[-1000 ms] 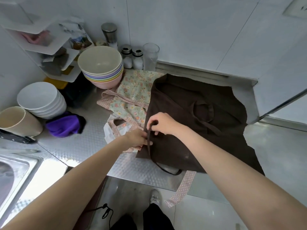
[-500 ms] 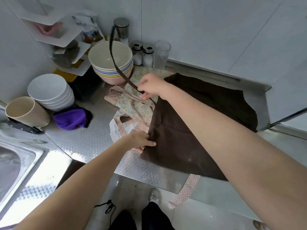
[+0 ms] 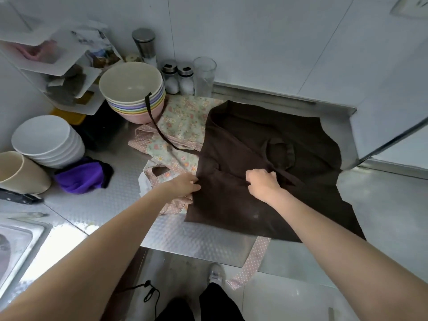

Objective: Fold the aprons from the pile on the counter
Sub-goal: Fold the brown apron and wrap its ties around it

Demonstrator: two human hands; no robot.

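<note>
A dark brown apron point(image 3: 259, 163) lies spread on the metal counter point(image 3: 97, 205), partly folded over itself. Its long brown strap point(image 3: 157, 126) runs up to the left and hangs over the rim of the stacked bowls. My left hand point(image 3: 185, 185) pinches the apron's left edge. My right hand point(image 3: 262, 184) grips a fold of brown cloth near the apron's middle. A floral apron point(image 3: 185, 121) with pink dotted trim lies under and left of the brown one. One pink dotted tie point(image 3: 252, 262) hangs off the counter's front edge.
Stacked pastel bowls point(image 3: 132, 89), white bowls point(image 3: 46, 137), a beige cup point(image 3: 18, 172) and a purple cloth point(image 3: 81, 174) crowd the left. Shakers point(image 3: 178, 77) and a glass point(image 3: 203, 75) stand at the back wall. A sink point(image 3: 16, 246) is at the near left.
My right hand let the brown strap drop over the bowls and came back down to the apron's middle, where it now grips cloth. My left hand stayed on the left edge.
</note>
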